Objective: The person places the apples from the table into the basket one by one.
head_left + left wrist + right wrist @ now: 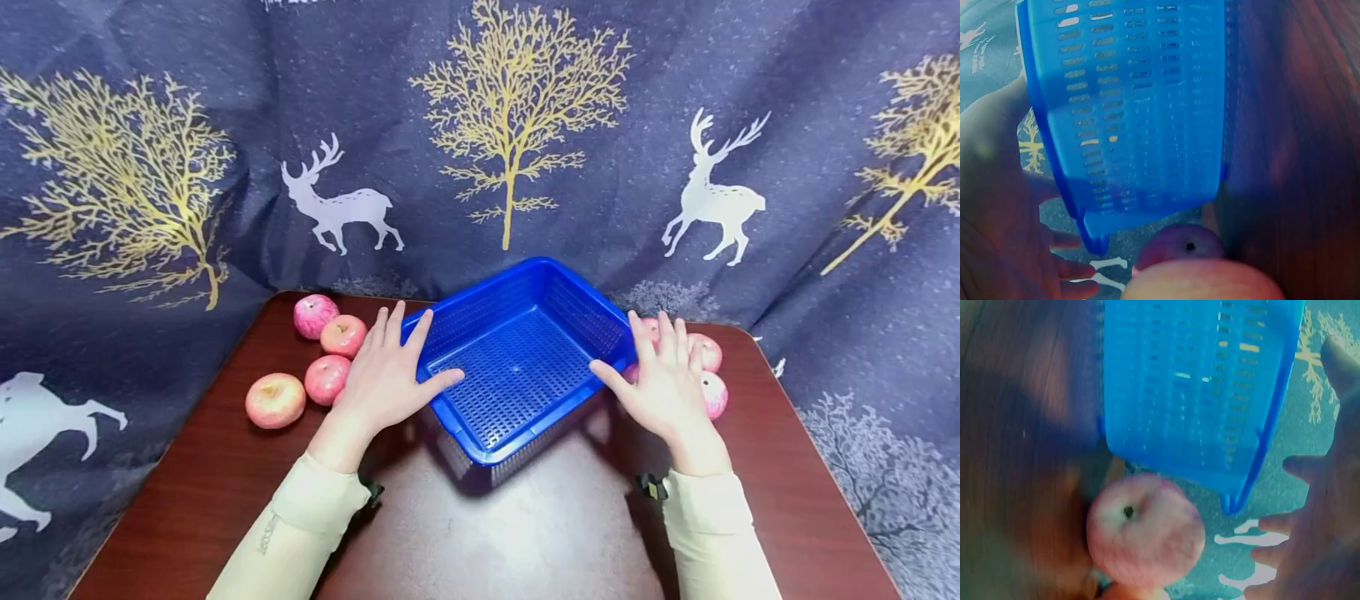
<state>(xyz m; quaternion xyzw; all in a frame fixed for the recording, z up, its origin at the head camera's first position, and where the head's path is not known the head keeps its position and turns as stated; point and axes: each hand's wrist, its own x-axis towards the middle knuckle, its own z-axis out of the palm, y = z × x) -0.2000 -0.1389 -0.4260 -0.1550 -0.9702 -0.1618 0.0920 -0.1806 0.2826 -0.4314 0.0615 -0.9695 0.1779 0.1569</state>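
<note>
A blue plastic basket (517, 358) with slotted walls and floor stands on the table, turned at an angle, its inside bare in the head view. My left hand (386, 371) is spread at its left side, fingers straight, thumb over the rim. On the opposite side my right hand (663, 383) is likewise spread, thumb near the rim. In the right wrist view a gap shows between the fingers and the basket wall (1185, 381); whether the left hand touches the rim, I cannot tell. Red apples lie beside both hands, one (327, 379) near the left and one (714, 394) near the right.
Several apples, among them a yellowish-red one (275, 401), lie on the left of the brown wooden table (517, 542). More apples (705, 352) are at the right, partly hidden by the right hand. A dark blue curtain (465, 275) hangs along the table's back edge.
</note>
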